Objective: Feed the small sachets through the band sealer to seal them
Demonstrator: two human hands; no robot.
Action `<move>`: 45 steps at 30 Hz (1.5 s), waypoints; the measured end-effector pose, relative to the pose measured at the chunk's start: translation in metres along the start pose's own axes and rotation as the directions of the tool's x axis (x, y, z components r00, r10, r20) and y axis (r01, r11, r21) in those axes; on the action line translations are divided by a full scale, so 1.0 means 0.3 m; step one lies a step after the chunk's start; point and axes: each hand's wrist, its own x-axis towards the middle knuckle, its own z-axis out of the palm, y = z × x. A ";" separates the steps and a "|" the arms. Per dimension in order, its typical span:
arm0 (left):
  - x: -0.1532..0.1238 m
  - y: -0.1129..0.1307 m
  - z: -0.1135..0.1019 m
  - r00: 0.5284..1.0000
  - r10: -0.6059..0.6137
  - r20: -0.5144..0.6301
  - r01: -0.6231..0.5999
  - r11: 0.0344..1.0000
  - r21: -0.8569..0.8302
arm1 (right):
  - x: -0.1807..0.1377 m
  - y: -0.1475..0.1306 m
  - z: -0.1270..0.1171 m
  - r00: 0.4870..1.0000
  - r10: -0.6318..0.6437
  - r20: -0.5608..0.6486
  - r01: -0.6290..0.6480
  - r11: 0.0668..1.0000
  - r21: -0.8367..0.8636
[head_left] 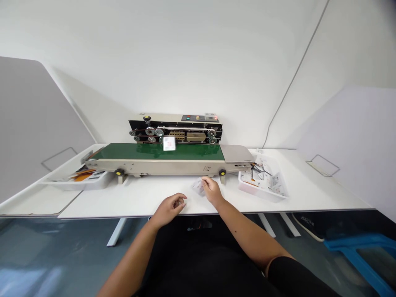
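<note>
My right hand pinches a small clear plastic packet with faint reddish print, just above the white table in front of the machine. To its left, my left hand hovers near the table's front edge, its fingers loosely curled and the thumb apart from them, with nothing visible in it. Beyond both hands stands a band sealing machine with a green conveyor belt. Another small printed packet is upright at the sealer's rollers, over the belt.
At the right, a white bin holds many printed packets. Another white bin, with orange and white packets, sits under the belt's left end. Grey panels flank the white table. A blue stool and a shoe show at lower right.
</note>
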 end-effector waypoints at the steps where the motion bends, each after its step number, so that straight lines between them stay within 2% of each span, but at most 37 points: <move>1: 0.000 -0.001 0.000 1.000 -0.003 0.003 0.003 1.000 0.004 | 0.004 0.006 -0.001 0.998 0.059 -0.015 -0.058 0.995 0.075; 4: 0.001 -0.004 0.000 1.000 -0.007 0.013 0.007 1.000 0.013 | 0.017 0.024 0.002 0.987 0.164 -0.001 -0.159 0.961 0.226; 7: 0.001 -0.004 0.001 1.000 -0.002 0.014 0.002 1.000 0.018 | 0.017 0.036 0.013 0.986 0.158 0.062 -0.169 0.946 0.278; 11: -0.001 -0.003 0.005 1.000 0.008 0.010 -0.008 1.000 0.019 | -0.001 0.034 0.027 0.979 0.115 0.168 -0.153 0.959 0.240; 18: -0.002 -0.009 0.003 1.000 0.007 0.013 -0.007 1.000 -0.003 | -0.019 0.002 0.026 0.957 0.063 0.282 -0.097 0.989 0.108; 23: -0.003 -0.011 -0.001 0.999 0.014 0.044 -0.012 0.998 -0.064 | -0.027 -0.021 0.021 0.892 0.027 0.452 -0.060 0.996 0.059; 26: -0.002 -0.007 -0.001 0.996 -0.011 0.091 0.016 0.998 -0.062 | -0.031 -0.027 0.023 0.864 0.027 0.502 -0.071 0.995 0.068; 33: -0.002 -0.019 0.010 0.996 -0.073 0.048 0.078 0.989 -0.128 | -0.033 -0.037 0.024 0.864 0.039 0.502 -0.100 0.991 0.094; 39: -0.003 -0.042 0.011 0.986 -0.088 -0.139 0.046 0.959 -0.278 | -0.024 -0.018 0.013 0.918 0.025 0.396 -0.030 1.000 0.009; 42: 0.001 -0.050 0.004 0.970 -0.104 -0.221 0.015 0.927 -0.374 | -0.020 0.004 0.013 0.945 0.058 0.321 -0.082 0.995 0.063; 45: 0.005 -0.049 -0.003 0.962 -0.116 -0.249 -0.004 0.900 -0.436 | -0.020 0.015 0.015 0.955 0.078 0.286 -0.115 0.987 0.115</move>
